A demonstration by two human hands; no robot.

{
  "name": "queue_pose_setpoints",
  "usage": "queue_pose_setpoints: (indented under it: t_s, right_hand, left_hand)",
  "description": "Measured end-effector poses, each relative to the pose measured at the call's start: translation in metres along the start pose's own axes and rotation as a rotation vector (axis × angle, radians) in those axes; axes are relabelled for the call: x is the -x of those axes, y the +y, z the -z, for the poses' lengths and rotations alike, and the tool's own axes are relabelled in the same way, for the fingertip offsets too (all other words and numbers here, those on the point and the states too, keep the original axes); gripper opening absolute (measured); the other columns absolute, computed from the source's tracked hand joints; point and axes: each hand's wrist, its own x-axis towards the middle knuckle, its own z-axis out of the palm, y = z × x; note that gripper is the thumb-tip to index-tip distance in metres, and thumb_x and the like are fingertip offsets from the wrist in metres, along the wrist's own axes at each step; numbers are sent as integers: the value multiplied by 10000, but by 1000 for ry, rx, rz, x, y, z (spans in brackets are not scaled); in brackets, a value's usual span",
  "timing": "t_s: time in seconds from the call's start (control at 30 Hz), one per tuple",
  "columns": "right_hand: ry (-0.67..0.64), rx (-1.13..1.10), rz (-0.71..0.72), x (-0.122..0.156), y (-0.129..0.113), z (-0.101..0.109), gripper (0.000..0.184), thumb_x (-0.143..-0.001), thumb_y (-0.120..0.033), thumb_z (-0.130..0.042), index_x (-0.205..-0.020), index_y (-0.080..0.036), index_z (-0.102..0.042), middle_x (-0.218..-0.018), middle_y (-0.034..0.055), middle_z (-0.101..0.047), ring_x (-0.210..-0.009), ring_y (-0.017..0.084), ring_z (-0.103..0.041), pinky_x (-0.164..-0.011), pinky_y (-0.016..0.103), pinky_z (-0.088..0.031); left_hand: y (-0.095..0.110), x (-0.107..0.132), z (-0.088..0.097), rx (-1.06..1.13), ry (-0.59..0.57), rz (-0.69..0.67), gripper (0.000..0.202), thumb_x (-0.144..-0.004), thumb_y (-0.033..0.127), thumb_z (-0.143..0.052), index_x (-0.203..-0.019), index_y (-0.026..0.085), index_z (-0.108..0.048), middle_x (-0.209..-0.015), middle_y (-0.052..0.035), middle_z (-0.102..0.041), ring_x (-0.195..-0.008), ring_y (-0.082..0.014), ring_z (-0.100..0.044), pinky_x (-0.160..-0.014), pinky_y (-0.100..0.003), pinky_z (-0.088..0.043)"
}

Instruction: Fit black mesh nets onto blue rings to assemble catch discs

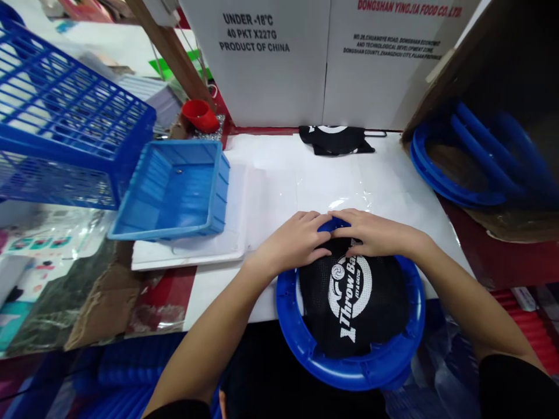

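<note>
- At far left, a blue basket (89, 99) with slotted sides, tilted, probably propped that way for easy reaching in.
- Next, a shallow blue tray (168, 231), set beside the work spot, perhaps to keep small parts from rolling off; only one tiny item visible on its floor.
- Just behind it, a red roll (201, 115), tucked near the wooden post, seemingly out of the way.
- Under the tray and jutting out to its right, a white board (238, 233), flat on the white table (402, 169).
- Left hand (301, 235) at the far rim of the blue ring (349, 372), with fingers bent over the rim and thumb on the mesh, apparently pinching both; cannot tell how firmly.
- Behind, a printed white carton (271, 87), standing like a back wall.
- At its foot, a black fabric piece (336, 141), lying apart from the hands.
- Nearest the body, the ring, around the black mesh disc (388, 308), with near side past the table edge, likely drawn in close for a better view and grip.
- Right hand (371, 233) mirroring the left on the far rim, with bent fingers and thumb over the mesh, presumably for even pressure.
- At far right, more blue rings (471, 198) inside a brown box (510, 224), laid sideways, maybe for quick access.
</note>
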Motion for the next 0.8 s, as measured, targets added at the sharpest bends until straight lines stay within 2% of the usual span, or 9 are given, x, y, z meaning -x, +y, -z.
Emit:
queue_pose_setpoints:
  t_s: [0.1,0.2,0.33,0.47,0.57,0.67,0.73,0.8]
  right_hand:
    - [19,79,-23,-2,8,6,645,-869,-274,-901,-1470,-337,-674,-1699,125,-487,-1509,383,-525,-1208,628,-492]
    - [23,130,-32,-2,17,10,621,-881,-315,-899,-1462,-301,-681,-1688,167,-497,-1489,413,-546,-1187,647,-506]
    - [69,122,-2,5,25,5,642,-900,-314,-882,-1501,-295,-657,-1751,166,-415,-1552,425,-479,-1225,665,-467]
    - [83,91,11,10,24,-1,585,-913,-304,-869,-1466,-274,-680,-1795,158,-333,-1600,426,-414,-1247,666,-445]
    - [72,63,3,11,22,-2,518,-906,-316,-875,-1385,-215,-705,-1765,186,-385,-1592,419,-427,-1245,654,-458]
    - [96,14,4,11,20,-1,392,-887,-321,-890,-1215,-180,-728,-1720,198,-454,-1558,411,-467,-1229,645,-482]
    - [135,-38,2,10,19,-1,298,-906,-309,-868,-1128,-181,-715,-1660,199,-526,-1502,403,-521,-1187,635,-522]
    - [191,-109,-18,9,18,-2,135,-991,-280,-764,-1075,-199,-697,-1527,179,-638,-1394,365,-605,-1117,604,-574]
  left_hand:
    - [-5,1,0,-18,50,16,161,-1050,263,-675,-1122,141,-753,-1413,-187,-682,-1260,-355,-673,-1024,-530,-572]
    - [-8,1,-4,-52,104,52,145,-1048,251,-673,-1131,145,-728,-1405,-188,-682,-1250,-349,-667,-996,-514,-584]
    - [-8,-1,-11,-53,112,63,265,-1021,312,-725,-1222,140,-700,-1461,-198,-645,-1291,-376,-626,-1033,-540,-580]
    - [-4,-3,-15,-6,100,59,325,-999,353,-759,-1227,130,-700,-1486,-202,-621,-1332,-394,-591,-1071,-555,-573]
    - [-1,-2,-13,29,101,74,315,-987,369,-774,-1161,116,-702,-1444,-207,-640,-1344,-404,-576,-1072,-556,-579]
    - [-1,-2,-9,135,104,95,243,-998,357,-760,-1063,132,-695,-1373,-191,-676,-1345,-397,-564,-1067,-558,-581]
    - [-2,-2,-6,257,110,121,154,-1041,303,-696,-1031,149,-687,-1285,-158,-709,-1300,-351,-591,-1054,-522,-585]
    - [-6,-2,-2,409,114,164,119,-1080,251,-622,-1027,165,-684,-1204,-122,-726,-1221,-286,-637,-1030,-452,-589]
